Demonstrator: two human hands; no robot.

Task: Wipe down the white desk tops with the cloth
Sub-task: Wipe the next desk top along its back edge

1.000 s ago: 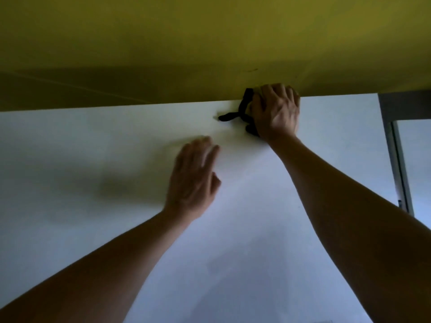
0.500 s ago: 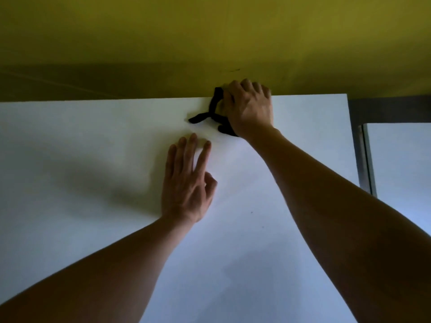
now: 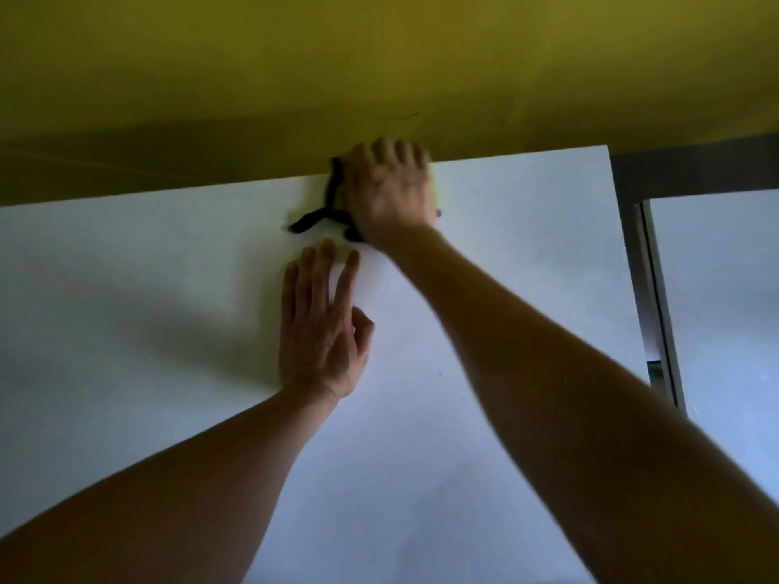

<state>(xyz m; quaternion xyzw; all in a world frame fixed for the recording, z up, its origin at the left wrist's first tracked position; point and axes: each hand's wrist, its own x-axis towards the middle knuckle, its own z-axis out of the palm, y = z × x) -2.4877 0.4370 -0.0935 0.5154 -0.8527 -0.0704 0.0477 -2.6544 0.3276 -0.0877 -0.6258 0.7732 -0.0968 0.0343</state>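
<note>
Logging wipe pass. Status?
Right hand grips black cloth at desk top's far edge. Left hand flat on desk. Nothing in the way.

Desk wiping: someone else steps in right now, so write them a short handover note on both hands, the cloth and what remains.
Right hand presses the black cloth onto the white desk top at its far edge, by the yellow wall.
Left hand rests flat and open on the desk, holding nothing.
Done: cannot tell from the surface how much is wiped.
Left: the rest of this top, then the neighbouring white desk on the right.
</note>
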